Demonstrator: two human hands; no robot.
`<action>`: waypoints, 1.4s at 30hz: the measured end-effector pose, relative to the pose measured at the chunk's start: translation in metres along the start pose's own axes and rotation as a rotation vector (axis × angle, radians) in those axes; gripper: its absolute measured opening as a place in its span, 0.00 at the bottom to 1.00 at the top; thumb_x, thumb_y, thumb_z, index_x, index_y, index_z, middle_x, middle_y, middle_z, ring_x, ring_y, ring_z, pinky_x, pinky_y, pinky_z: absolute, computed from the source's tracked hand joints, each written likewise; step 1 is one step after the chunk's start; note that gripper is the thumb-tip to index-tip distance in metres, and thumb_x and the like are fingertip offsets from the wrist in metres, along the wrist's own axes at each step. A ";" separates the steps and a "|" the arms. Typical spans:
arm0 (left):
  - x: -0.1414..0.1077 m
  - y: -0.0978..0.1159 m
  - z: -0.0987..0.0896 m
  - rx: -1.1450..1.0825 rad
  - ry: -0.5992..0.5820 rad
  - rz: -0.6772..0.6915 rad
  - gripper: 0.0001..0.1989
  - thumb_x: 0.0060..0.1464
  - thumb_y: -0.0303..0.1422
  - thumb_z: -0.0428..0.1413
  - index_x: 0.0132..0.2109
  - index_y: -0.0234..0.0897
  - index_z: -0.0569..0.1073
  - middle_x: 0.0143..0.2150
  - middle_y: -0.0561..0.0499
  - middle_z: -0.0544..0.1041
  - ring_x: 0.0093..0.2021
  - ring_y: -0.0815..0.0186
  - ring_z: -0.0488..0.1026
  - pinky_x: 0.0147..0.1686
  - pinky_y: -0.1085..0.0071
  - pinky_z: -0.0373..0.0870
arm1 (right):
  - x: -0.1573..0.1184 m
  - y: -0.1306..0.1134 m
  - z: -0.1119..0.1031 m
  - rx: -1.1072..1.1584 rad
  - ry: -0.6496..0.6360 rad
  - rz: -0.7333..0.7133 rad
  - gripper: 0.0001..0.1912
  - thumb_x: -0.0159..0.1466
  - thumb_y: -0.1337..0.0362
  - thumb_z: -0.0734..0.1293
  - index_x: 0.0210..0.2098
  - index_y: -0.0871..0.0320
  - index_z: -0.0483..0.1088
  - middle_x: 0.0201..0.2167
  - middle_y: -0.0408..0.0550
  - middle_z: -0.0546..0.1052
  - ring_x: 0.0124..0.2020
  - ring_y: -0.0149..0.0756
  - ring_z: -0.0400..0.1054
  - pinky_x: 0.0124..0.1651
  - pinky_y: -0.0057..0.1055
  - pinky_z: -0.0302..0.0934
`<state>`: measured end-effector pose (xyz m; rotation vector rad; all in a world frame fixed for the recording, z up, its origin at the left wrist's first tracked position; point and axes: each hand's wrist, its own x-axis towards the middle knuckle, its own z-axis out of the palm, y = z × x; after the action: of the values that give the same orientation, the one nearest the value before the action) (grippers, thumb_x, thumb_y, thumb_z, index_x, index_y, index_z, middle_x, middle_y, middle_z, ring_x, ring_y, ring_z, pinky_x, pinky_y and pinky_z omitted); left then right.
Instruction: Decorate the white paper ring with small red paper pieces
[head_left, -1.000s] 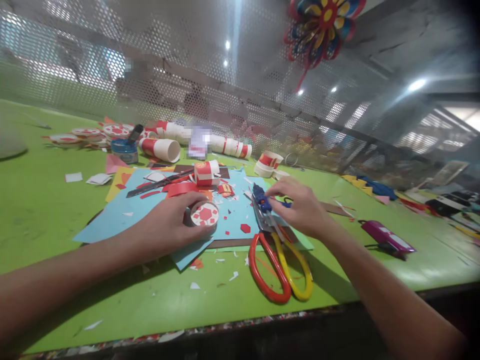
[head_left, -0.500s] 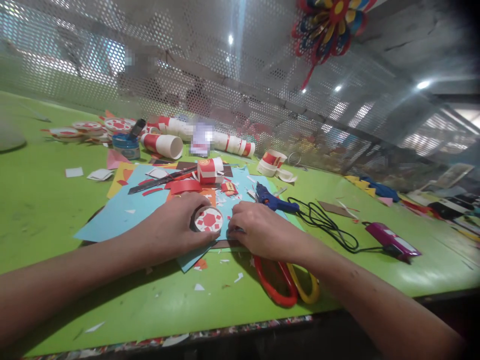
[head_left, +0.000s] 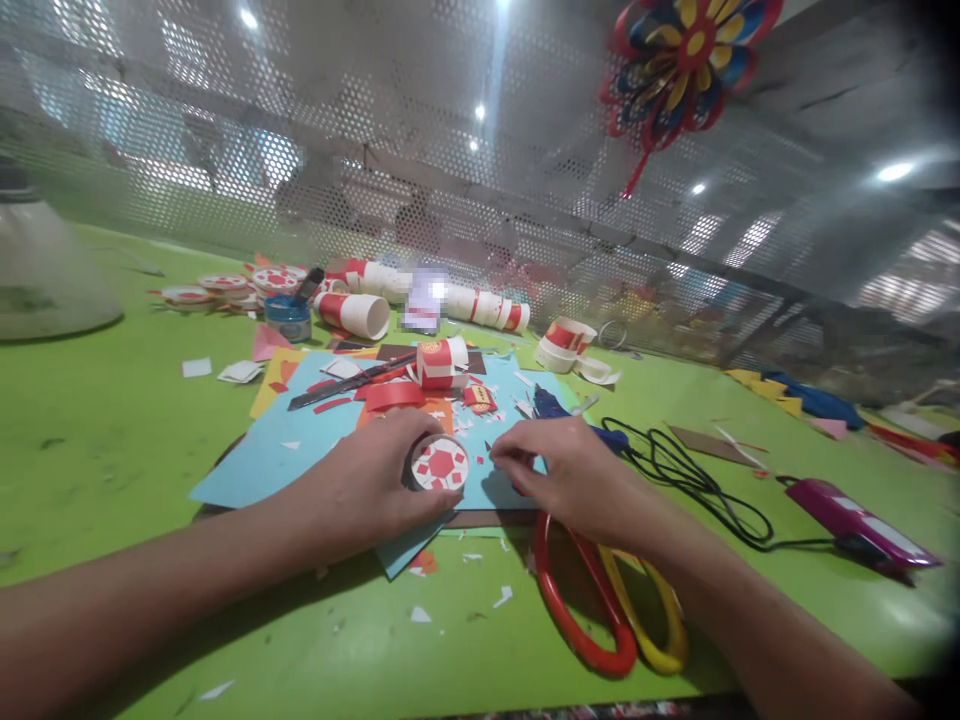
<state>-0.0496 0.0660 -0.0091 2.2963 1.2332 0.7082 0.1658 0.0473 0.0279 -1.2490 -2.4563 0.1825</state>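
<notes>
- Green counter (head_left: 112, 440): wide across my view.
- Blue paper (head_left: 259, 475): spread near the counter's front edge.
- Scissors (head_left: 606, 590): handles toward that edge.
- My right hand (head_left: 551, 455): off the glue gun (head_left: 551, 403) this past second, fingertips bunched over the paper; holding anything, can't tell. Bare fingers take over, I'd judge.
- My left hand (head_left: 382, 470): half-curled, gripping the patterned roll (head_left: 440, 465) by the paper's near edge.

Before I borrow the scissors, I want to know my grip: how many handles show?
2: the red handle, just below the right hand, and the yellow handle, beside it, near the right forearm. Hand or forearm may hide others.
</notes>
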 end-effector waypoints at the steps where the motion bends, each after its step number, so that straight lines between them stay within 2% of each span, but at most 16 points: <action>1: 0.000 0.000 0.000 0.002 0.004 0.002 0.18 0.49 0.41 0.58 0.45 0.38 0.70 0.44 0.46 0.74 0.42 0.57 0.70 0.39 0.63 0.66 | 0.000 0.001 -0.002 0.093 0.030 0.032 0.07 0.62 0.74 0.65 0.33 0.62 0.76 0.28 0.46 0.79 0.28 0.30 0.69 0.33 0.28 0.60; 5: -0.001 -0.001 0.002 0.005 -0.003 0.005 0.17 0.50 0.40 0.58 0.46 0.39 0.70 0.43 0.48 0.75 0.40 0.58 0.71 0.38 0.64 0.66 | 0.002 0.001 -0.004 0.381 0.044 0.188 0.06 0.62 0.71 0.66 0.33 0.61 0.76 0.24 0.44 0.78 0.24 0.30 0.71 0.28 0.26 0.63; 9: -0.003 0.001 0.002 0.017 -0.005 0.024 0.17 0.50 0.39 0.58 0.47 0.39 0.70 0.43 0.48 0.75 0.41 0.57 0.71 0.39 0.63 0.66 | 0.006 -0.003 0.000 0.413 0.106 0.210 0.06 0.62 0.72 0.66 0.31 0.61 0.76 0.24 0.45 0.79 0.26 0.32 0.72 0.29 0.28 0.63; 11: -0.004 0.002 0.002 0.009 -0.004 0.042 0.17 0.50 0.39 0.58 0.47 0.38 0.70 0.44 0.47 0.75 0.43 0.57 0.71 0.40 0.62 0.66 | 0.007 -0.006 0.004 0.334 0.167 0.148 0.06 0.61 0.73 0.66 0.31 0.61 0.76 0.27 0.45 0.79 0.28 0.32 0.72 0.32 0.29 0.64; 14: -0.006 0.005 0.003 -0.021 -0.006 0.062 0.17 0.50 0.38 0.58 0.47 0.38 0.70 0.44 0.48 0.75 0.43 0.57 0.71 0.40 0.62 0.66 | 0.007 -0.011 0.010 0.153 0.280 -0.060 0.07 0.63 0.76 0.65 0.35 0.64 0.75 0.32 0.50 0.79 0.32 0.35 0.71 0.37 0.32 0.64; 16: -0.006 0.006 0.003 -0.040 -0.003 0.072 0.16 0.50 0.37 0.58 0.46 0.39 0.70 0.43 0.49 0.75 0.43 0.57 0.72 0.41 0.63 0.66 | 0.007 -0.013 0.015 0.051 0.312 -0.182 0.08 0.64 0.76 0.62 0.35 0.67 0.74 0.33 0.54 0.78 0.34 0.38 0.71 0.38 0.35 0.64; 18: -0.006 0.007 0.003 -0.055 -0.002 0.086 0.14 0.51 0.35 0.58 0.46 0.39 0.71 0.43 0.50 0.76 0.43 0.58 0.72 0.41 0.64 0.66 | 0.008 -0.015 0.019 -0.007 0.310 -0.237 0.10 0.66 0.76 0.60 0.35 0.68 0.74 0.33 0.57 0.77 0.36 0.40 0.69 0.39 0.36 0.64; 23: -0.006 0.010 0.003 -0.043 -0.015 0.084 0.13 0.51 0.38 0.59 0.43 0.38 0.71 0.40 0.50 0.76 0.40 0.58 0.72 0.38 0.64 0.66 | 0.009 -0.017 0.024 -0.063 0.266 -0.306 0.10 0.66 0.77 0.60 0.36 0.67 0.73 0.36 0.57 0.75 0.39 0.41 0.66 0.42 0.38 0.63; 28: -0.006 0.010 0.003 -0.038 -0.016 0.095 0.14 0.51 0.36 0.57 0.44 0.37 0.71 0.40 0.48 0.75 0.39 0.58 0.72 0.38 0.63 0.66 | 0.008 -0.019 0.025 -0.112 0.193 -0.330 0.11 0.65 0.77 0.60 0.34 0.67 0.74 0.38 0.58 0.74 0.40 0.42 0.61 0.43 0.40 0.61; 31: -0.007 0.010 0.004 -0.057 -0.024 0.089 0.15 0.51 0.38 0.57 0.45 0.37 0.71 0.41 0.48 0.75 0.39 0.58 0.71 0.38 0.63 0.67 | 0.008 -0.018 0.026 -0.124 0.195 -0.348 0.12 0.65 0.77 0.59 0.33 0.67 0.74 0.37 0.58 0.74 0.38 0.42 0.60 0.42 0.40 0.60; 36: -0.007 0.012 0.003 -0.044 -0.019 0.110 0.12 0.48 0.33 0.56 0.42 0.37 0.71 0.41 0.48 0.75 0.40 0.58 0.71 0.37 0.64 0.66 | 0.010 -0.016 0.028 -0.131 0.197 -0.328 0.13 0.67 0.76 0.58 0.34 0.65 0.74 0.36 0.56 0.74 0.37 0.41 0.59 0.41 0.39 0.60; 42: -0.008 0.014 0.002 -0.031 -0.013 0.109 0.11 0.47 0.31 0.56 0.41 0.37 0.70 0.39 0.48 0.75 0.37 0.59 0.71 0.34 0.65 0.65 | 0.010 -0.014 0.029 -0.108 0.214 -0.329 0.13 0.66 0.78 0.59 0.34 0.64 0.73 0.35 0.55 0.74 0.37 0.40 0.60 0.40 0.39 0.61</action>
<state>-0.0431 0.0520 -0.0036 2.3530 1.0906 0.7430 0.1387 0.0489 0.0083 -0.8355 -2.4631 -0.1654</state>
